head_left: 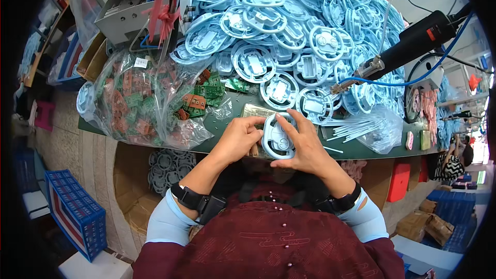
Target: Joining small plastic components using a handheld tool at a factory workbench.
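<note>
A light blue plastic toy steering wheel [279, 135] is held tilted over the table's front edge. My right hand [308, 147] grips it from the right, fingers over the top rim and thumb at the lower edge. On the other side my left hand [238, 138] is closed with its fingertips at the wheel's left rim. A flat, yellowish block [254, 111] lies on the table behind the hands, partly covered by them. Just beyond it are more toy steering wheels [279, 91], piled high toward the back.
Left of my hands a clear plastic bag [155, 106] holds green and orange circuit boards; some boards [209, 90] lie loose beside it. Light blue sticks [356, 128] lie at the right. A black power screwdriver [423, 36] hangs above the pile. A grey machine [132, 18] stands back left.
</note>
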The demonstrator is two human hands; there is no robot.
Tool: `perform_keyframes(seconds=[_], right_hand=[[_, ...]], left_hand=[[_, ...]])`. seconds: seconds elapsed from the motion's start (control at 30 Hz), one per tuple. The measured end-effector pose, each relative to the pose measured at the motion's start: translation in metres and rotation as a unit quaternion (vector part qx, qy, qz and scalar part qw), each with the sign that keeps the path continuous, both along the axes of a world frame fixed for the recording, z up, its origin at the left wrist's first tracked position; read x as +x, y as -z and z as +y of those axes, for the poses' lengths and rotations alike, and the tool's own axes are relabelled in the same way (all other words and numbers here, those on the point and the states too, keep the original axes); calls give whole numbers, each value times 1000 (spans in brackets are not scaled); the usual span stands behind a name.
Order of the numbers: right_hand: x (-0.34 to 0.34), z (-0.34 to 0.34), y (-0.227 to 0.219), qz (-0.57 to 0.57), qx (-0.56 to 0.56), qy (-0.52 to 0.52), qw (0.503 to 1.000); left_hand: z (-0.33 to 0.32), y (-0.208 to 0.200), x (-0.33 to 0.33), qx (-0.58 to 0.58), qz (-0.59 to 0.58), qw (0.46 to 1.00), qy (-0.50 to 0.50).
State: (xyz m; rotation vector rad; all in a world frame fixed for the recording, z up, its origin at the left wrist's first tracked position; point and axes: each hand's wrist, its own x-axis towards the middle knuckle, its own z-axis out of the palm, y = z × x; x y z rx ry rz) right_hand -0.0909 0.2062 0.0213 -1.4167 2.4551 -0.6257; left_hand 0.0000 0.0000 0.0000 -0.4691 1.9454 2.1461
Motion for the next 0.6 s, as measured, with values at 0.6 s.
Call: perform_keyframes(seconds=[0.6], right_hand=[[7, -4, 4, 60, 55, -8, 997]], left_hand=[[-8, -3, -7, 40, -49, 997, 36]])
